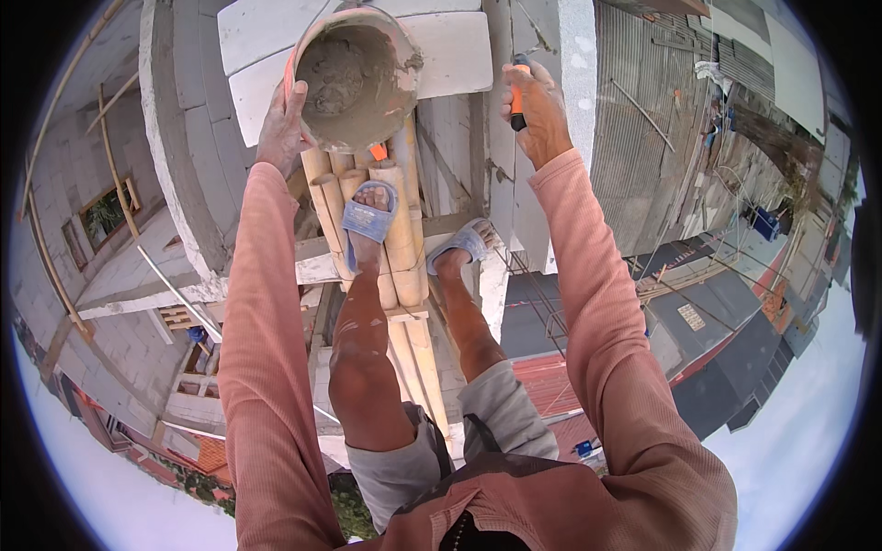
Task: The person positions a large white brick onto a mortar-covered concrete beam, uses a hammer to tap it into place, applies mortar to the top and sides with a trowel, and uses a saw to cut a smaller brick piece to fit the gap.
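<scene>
My left hand [283,130] grips the side of a bucket [404,69], its thumb up along the outer wall. Wet grey mortar [340,78] lies inside the bucket, and dried smears coat its inner wall. The bucket is tilted so that its mouth faces me, over pale blocks [455,55]. To the right, my right hand [542,110] is closed around the orange and black handle of a trowel [517,96], beside a narrow pale wall top. The trowel's blade is hard to make out against that wall.
Under my sandalled feet are bamboo poles [400,239] laid side by side, with a long drop around them. A concrete column [188,156] and block walls stand at left. Corrugated roofing [634,138] lies below at right. A small orange piece [378,151] shows below the bucket.
</scene>
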Motion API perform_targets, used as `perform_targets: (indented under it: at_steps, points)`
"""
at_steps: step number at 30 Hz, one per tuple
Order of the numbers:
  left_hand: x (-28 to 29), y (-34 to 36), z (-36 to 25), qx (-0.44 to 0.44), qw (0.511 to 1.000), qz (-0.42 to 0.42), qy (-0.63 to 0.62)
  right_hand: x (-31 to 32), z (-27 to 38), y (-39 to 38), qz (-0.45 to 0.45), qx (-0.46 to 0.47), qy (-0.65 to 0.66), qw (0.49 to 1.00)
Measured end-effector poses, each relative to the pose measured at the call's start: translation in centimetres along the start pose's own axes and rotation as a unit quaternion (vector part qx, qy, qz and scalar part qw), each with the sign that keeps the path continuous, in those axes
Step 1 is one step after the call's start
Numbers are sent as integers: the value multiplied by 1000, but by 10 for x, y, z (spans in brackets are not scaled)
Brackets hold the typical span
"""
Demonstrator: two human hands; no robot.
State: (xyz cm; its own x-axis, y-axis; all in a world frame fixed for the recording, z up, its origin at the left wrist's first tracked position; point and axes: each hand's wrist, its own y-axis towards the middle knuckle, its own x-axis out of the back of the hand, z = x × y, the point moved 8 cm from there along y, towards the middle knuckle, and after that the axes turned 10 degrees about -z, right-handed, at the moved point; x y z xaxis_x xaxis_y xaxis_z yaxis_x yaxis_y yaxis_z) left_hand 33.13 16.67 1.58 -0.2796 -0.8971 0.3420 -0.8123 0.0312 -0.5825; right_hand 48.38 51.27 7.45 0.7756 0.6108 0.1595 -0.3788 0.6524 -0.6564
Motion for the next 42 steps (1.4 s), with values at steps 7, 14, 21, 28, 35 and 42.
perform_targets:
  at_steps: [7, 14, 21, 28, 35, 42]
  points:
    - [-4, -6, -1, 7, 1000, -7, -9, -18, 47, 32, -29, -104, 316, 943]
    - [-4, -6, -2, 13, 1000, 1, 24, -10, 57, 2, 7, -33, 268, 963]
    - [3, -12, -2, 23, 1000, -14, 9, -17, 19, -2, 55, -43, 122, 990]
    - [-9, -7, 4, 27, 1000, 15, 4, -47, 6, 56, -116, -12, 116, 986]
    - [-8, -2, 4, -18, 1000, 0, -13, -38, 28, 10, -75, 66, 162, 982]
    - [-4, -12, 1, -3, 1000, -21, -2, -12, 16, -13, -62, 73, 143, 985]
